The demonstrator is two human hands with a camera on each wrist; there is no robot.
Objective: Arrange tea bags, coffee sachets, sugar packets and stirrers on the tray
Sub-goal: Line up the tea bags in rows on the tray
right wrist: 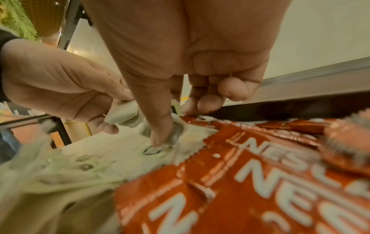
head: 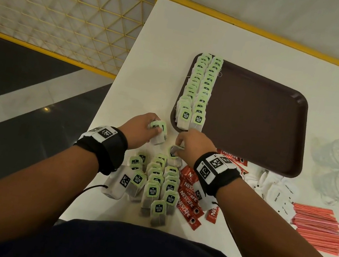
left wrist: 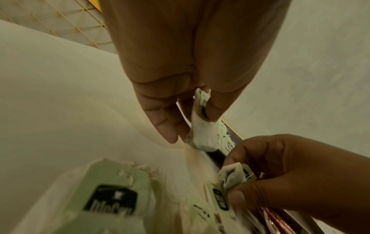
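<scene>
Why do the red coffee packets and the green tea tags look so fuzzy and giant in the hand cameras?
In the right wrist view the coffee sachets lie very near the wide lens, so they loom large and blur. In the left wrist view the nearest tea bag tag blurs likewise. In the head view everything looks sharp, though dim.

table (head: 167, 39) | tray (head: 254, 119) | tea bags (head: 154, 188) | sachets (head: 188, 200) | stirrers (head: 317, 229) | glasses (head: 337, 155)

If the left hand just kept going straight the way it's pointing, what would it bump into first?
Probably the near left corner of the brown tray, where two rows of tea bags lie. The left hand, holding a tea bag, points that way; only bare table lies between.
</scene>
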